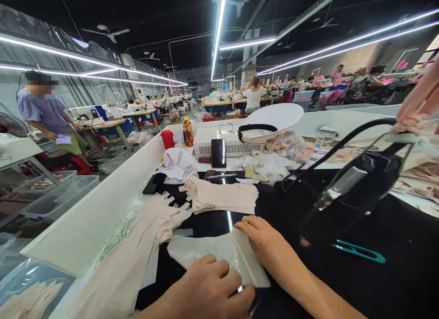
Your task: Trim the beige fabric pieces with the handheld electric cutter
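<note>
A translucent white sheet point(202, 248) lies on the black work surface in front of me, with a folded pale beige fabric strip point(245, 255) along its right side. My left hand point(211, 284) is closed at the sheet's near edge, fingers curled and fingertips partly hidden. At the strip's far end, my right hand point(262, 239) grips with bent fingers, its palm over the right side. Just beyond lies a stack of beige fabric pieces point(222, 195). More long beige fabric pieces point(137, 246) are fanned out left of my hands.
A black tool with a metal nozzle and cable point(356, 191) stands at right, near a teal cutter point(360, 251). Behind are a phone point(218, 153), a white vented box point(206, 143) and a bottle point(188, 132). A white side wall point(103, 209) borders the left; a person point(48, 108) stands beyond.
</note>
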The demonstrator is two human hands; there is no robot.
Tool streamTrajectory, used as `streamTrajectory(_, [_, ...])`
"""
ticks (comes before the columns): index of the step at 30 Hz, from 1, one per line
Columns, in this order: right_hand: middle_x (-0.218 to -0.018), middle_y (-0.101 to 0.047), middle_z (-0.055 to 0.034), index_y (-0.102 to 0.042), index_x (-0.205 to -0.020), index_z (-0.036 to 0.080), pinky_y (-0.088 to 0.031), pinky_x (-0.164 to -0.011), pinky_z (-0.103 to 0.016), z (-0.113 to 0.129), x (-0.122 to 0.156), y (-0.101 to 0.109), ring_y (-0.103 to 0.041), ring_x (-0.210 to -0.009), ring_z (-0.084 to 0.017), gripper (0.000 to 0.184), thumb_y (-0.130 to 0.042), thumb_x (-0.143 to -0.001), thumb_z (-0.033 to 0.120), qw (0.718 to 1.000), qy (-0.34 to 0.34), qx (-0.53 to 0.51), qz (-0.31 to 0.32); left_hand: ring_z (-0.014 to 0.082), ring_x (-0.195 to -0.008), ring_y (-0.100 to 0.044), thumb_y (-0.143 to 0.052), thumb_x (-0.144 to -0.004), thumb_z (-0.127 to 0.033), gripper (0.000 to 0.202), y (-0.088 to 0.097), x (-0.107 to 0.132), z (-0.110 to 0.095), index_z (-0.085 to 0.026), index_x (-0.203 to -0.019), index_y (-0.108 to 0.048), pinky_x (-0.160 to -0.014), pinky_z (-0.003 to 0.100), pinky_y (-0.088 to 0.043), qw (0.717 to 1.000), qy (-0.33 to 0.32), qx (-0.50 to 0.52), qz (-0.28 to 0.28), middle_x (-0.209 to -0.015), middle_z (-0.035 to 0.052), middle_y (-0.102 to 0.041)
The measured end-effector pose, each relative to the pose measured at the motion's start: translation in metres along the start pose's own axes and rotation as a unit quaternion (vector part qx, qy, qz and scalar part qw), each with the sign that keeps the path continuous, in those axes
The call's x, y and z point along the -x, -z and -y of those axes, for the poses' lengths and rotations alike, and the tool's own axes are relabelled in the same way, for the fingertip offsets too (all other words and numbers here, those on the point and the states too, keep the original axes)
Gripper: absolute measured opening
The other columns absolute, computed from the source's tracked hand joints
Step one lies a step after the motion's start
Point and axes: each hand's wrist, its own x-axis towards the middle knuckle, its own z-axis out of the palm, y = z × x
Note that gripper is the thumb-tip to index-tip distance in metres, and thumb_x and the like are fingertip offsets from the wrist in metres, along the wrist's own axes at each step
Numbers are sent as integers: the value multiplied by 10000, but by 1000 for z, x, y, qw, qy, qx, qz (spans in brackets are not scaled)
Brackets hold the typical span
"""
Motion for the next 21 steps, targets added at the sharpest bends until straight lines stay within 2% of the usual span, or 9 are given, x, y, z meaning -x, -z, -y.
streamTrajectory(4, [-1081,-757,-91,-724,-1094,175,-613,-867,-406,-7,1,-7,-725,-1022,-277,375,-543,-900,-90,996,15,90,4,195,-636,-559,-292,-1142,-557,525,-20,10,-5,-180,-1054,-646,-552,353,-352,999,38,-11,-23,-790,13,-637])
streamTrajectory(8, [-1151,-767,-195,-730,-1090,105,-604,-773,-473,-16,2,-6,-719,-1030,-371,355,-527,-881,-97,982,-6,188,-13,191,-662,-572,-256,-1164,-472,517,-20,14,-4,-169,-1050,-658,-602,340,-399,999,34,-13,-32,-811,17,-631])
streamTrajectory(10, [-1175,-763,-217,-730,-1116,83,-589,-723,-475,-17,5,-4,-718,-1009,-388,367,-521,-875,-98,976,-10,217,-25,187,-653,-561,-263,-1169,-428,495,-19,15,-5,-171,-1021,-659,-629,336,-420,999,32,-14,-35,-788,13,-611])
streamTrajectory(12, [-1214,-761,-197,-719,-1193,98,-583,-734,-459,-14,8,-1,-715,-1035,-375,405,-536,-882,-86,973,2,230,-35,187,-653,-556,-286,-1166,-404,470,-18,15,-6,-180,-975,-652,-669,333,-448,999,37,-12,-34,-758,8,-586])
streamTrajectory(14, [-1240,-765,-133,-702,-1266,175,-581,-792,-416,-9,12,1,-709,-1087,-325,456,-565,-900,-61,972,28,229,-40,184,-684,-577,-311,-1164,-397,449,-17,15,-5,-185,-959,-649,-731,328,-481,998,44,2,-39,-764,7,-593])
streamTrajectory(17, [-1192,-781,-17,-713,-1226,306,-568,-841,-334,-3,16,-1,-713,-1078,-231,448,-613,-922,-7,972,68,221,-38,201,-873,-658,-330,-1164,-397,412,-16,13,-3,-186,-1051,-665,-871,334,-517,996,54,33,-56,-967,45,-700])
streamTrajectory(19, [-1115,-791,-6,-733,-1166,297,-567,-809,-330,-3,17,-3,-724,-1002,-223,402,-617,-918,2,970,74,228,-38,215,-984,-672,-345,-1161,-410,395,-14,12,-2,-187,-1121,-669,-910,337,-534,995,64,52,-53,-1121,65,-725])
streamTrajectory(21, [-1027,-794,-61,-754,-1110,214,-562,-737,-370,-6,17,-3,-727,-900,-259,362,-587,-900,-29,966,57,248,-43,217,-1004,-673,-354,-1158,-413,392,-13,12,-1,-181,-1155,-669,-906,331,-555,994,73,67,-42,-1164,72,-731])
